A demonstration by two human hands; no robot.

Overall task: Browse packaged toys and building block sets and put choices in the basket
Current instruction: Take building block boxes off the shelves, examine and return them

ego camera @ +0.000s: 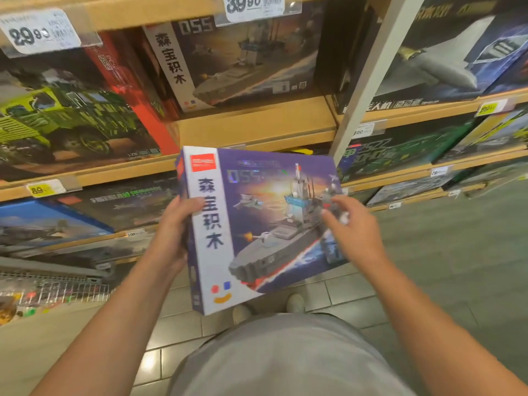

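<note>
A purple building block box [257, 221] with a grey warship picture and a white side band is held up in front of the shelves. My left hand [174, 232] grips its left edge, thumb on the white band. My right hand [354, 227] is at the box's right edge with fingers spread and relaxed over the front; the fingertips are blurred. No basket is in view.
Wooden shelves [257, 130] carry more block sets: a matching warship box [245, 61] above, a green truck box [65, 110] at left, a plane box [445, 58] at right. A white upright post [368, 81] divides the shelving. Tiled floor and my shoes [295, 302] lie below.
</note>
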